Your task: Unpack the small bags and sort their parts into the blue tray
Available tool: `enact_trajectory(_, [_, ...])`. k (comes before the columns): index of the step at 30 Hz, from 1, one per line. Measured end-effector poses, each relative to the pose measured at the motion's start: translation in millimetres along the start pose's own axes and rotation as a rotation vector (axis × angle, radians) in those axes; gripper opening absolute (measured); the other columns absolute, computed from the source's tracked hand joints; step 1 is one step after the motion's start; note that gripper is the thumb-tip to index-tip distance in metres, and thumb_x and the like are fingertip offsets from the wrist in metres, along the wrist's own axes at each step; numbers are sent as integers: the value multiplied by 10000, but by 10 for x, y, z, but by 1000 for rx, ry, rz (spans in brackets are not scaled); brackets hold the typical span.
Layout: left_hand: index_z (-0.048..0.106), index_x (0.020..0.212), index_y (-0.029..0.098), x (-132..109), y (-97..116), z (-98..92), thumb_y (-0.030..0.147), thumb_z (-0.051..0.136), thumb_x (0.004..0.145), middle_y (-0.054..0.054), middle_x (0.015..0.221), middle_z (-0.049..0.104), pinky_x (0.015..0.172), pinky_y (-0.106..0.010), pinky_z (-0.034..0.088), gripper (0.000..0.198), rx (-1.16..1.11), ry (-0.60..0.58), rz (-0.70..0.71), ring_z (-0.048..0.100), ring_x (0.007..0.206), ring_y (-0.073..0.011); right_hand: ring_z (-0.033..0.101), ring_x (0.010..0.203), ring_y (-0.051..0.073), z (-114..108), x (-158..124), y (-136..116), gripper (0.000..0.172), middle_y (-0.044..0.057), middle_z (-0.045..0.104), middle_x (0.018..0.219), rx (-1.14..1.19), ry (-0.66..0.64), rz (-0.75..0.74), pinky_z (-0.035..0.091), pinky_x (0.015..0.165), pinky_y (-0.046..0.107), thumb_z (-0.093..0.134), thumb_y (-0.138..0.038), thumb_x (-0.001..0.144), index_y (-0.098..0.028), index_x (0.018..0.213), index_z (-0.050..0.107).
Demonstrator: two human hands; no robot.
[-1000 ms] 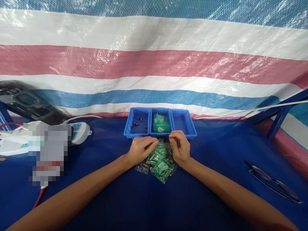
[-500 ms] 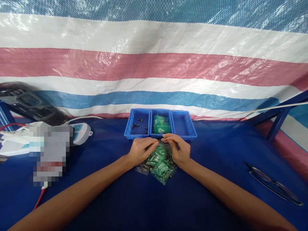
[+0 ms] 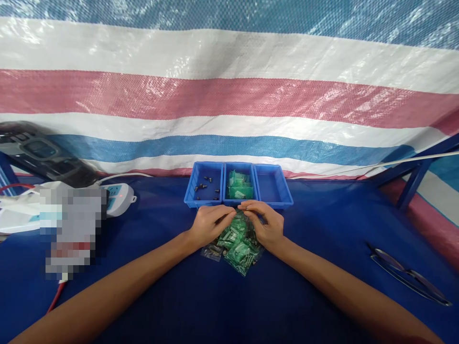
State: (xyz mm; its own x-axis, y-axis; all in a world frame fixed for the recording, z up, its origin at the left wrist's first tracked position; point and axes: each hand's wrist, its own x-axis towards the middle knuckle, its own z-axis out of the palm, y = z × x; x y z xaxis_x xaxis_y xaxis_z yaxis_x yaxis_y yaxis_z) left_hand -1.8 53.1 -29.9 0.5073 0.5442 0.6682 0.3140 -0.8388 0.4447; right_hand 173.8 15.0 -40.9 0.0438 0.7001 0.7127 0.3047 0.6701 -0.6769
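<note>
Above a pile of small green-tinted plastic packets (image 3: 242, 253), my left hand (image 3: 208, 225) pinches thumb against fingers. Facing it, my right hand (image 3: 268, 224) has its fingertips drawn together, almost touching the left ones. Whatever is between the fingertips is too small to make out. Metal pieces show through some packets, and a clear bag (image 3: 212, 252) of small parts lies at the pile's left. Just beyond the hands stand three blue bins: the left bin (image 3: 189, 191) holds several small dark fittings (image 3: 205, 186), the middle bin (image 3: 239, 165) holds green packets (image 3: 239, 192), and the right bin (image 3: 274, 185) is beside it.
On the left of the blue table (image 3: 158, 296) lie a white power strip (image 3: 124, 199), a blurred-out object (image 3: 77, 224) with a red cable and a dark device (image 3: 46, 150). Eyeglasses (image 3: 409, 274) rest at the right. A striped tarp (image 3: 229, 98) hangs behind.
The right hand's fingers have come slightly lower and nearer the left fingertips, with the thumb moved in. The left hand stays nearly in place. The view has shifted a little.
</note>
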Motion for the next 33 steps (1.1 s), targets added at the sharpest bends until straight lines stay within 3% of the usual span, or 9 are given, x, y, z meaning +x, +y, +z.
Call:
enact_trajectory(3, [622,861,151,2,0,-1,156,543,858,-2,657,631,512,-190,404,79,-6,-7,3,541,514,-77,682,836,185,-9,-2,-3,148,39,709,879,-48,-3,7,573,776,328,567,-147,846,-224,958,624])
enact_trajectory(9, [625,858,151,13,3,-3,158,538,862,6,634,623,504,-181,406,87,0,3,9,543,507,-72,650,670,148,-37,-6,27,241,57,666,814,-65,-34,-30,550,620,284,403,-144,914,-197,998,622])
enact_trajectory(13, [629,865,149,9,0,1,166,538,865,1,645,635,514,-178,424,93,5,5,16,553,515,-73,613,694,158,-51,19,13,138,56,638,767,-129,-41,-51,510,619,288,502,-156,876,-178,925,630])
enact_trajectory(19, [627,864,150,10,2,-3,160,537,866,2,651,635,508,-178,416,90,-3,1,8,552,519,-71,567,558,119,-47,32,-18,85,18,624,651,-149,-44,-72,463,543,238,602,-236,842,-179,884,648])
enact_trajectory(27, [624,863,148,11,2,-2,140,555,853,9,634,620,504,-176,401,70,-19,4,13,537,509,-64,519,424,83,-63,30,-14,334,-12,583,499,-227,-95,-73,406,456,206,523,-419,875,-168,679,625])
enact_trajectory(33, [625,867,147,14,3,-4,152,543,862,0,649,628,510,-182,404,82,-21,1,5,542,520,-72,472,408,71,-41,42,-38,275,-22,556,476,-275,-82,-71,377,442,203,605,-355,833,-165,636,607])
